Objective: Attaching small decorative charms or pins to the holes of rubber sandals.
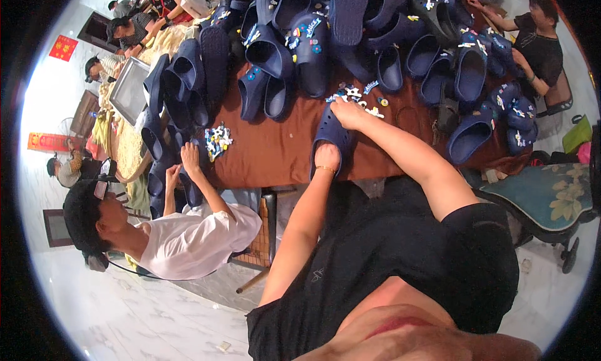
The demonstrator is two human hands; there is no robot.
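A navy clog [328, 132] with holes in its upper lies at the table's near edge, toe pointing away from me. My left hand [327, 155] is pushed into its foot opening and holds it from inside; the fingertips are hidden. Over the toe, my right hand [348, 114] is bent with its fingers closed against the upper. Whatever sits between those fingertips is too small to make out. Just beyond them lies a loose heap of small white, blue and dark charms [355, 93].
Many navy clogs [311, 60], several decorated with charms, crowd the far side of the brown-covered table [272, 149]. Another charm pile [218, 140] lies to the left. A person in white [194, 236] works close at my left; another in black [538, 54] sits far right.
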